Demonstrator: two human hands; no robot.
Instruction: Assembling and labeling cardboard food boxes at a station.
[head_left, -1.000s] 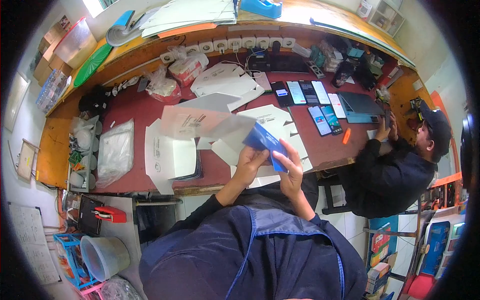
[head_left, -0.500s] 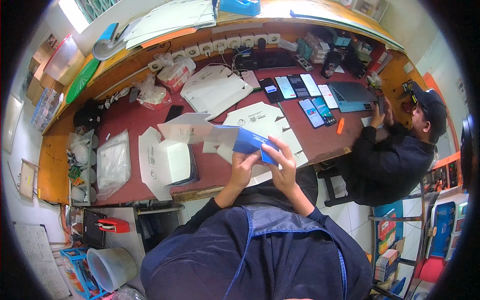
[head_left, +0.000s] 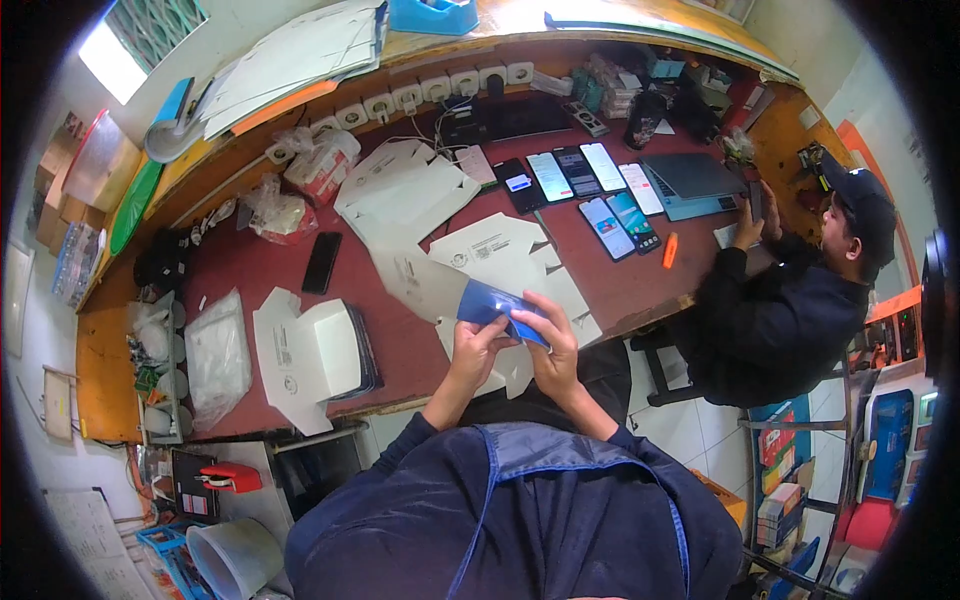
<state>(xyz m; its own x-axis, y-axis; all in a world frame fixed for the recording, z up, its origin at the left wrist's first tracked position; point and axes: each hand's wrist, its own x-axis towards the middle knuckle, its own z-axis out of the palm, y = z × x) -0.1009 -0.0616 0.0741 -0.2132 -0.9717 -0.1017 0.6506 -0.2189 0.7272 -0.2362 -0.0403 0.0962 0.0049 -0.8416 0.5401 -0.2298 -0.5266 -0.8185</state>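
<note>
Holds a blue and white cardboard sheet in both hands, over the near side of a flat white cardboard blank. Grips the sheet's lower edge with the left hand, pinching between thumb and curled fingers. Grips the right end with the right hand, laying bent fingers over the blue face. Points a pale, blurred part of the sheet out past the left side of the blank; cannot tell whether touching anything there.

Has a dark red tabletop under the blank. Has a white-topped cardboard stack to the left of the blank, a black phone also left of it, and a clear plastic packet farther left. Faces a second blank beyond the first and to its left, with a row of sockets farther beyond. Has seven phones, mostly lit, to the right of the blank and partly beyond it, plus an orange marker on the same side. Shares the table with another person in dark clothes, well to the right of the blank, past a laptop.
</note>
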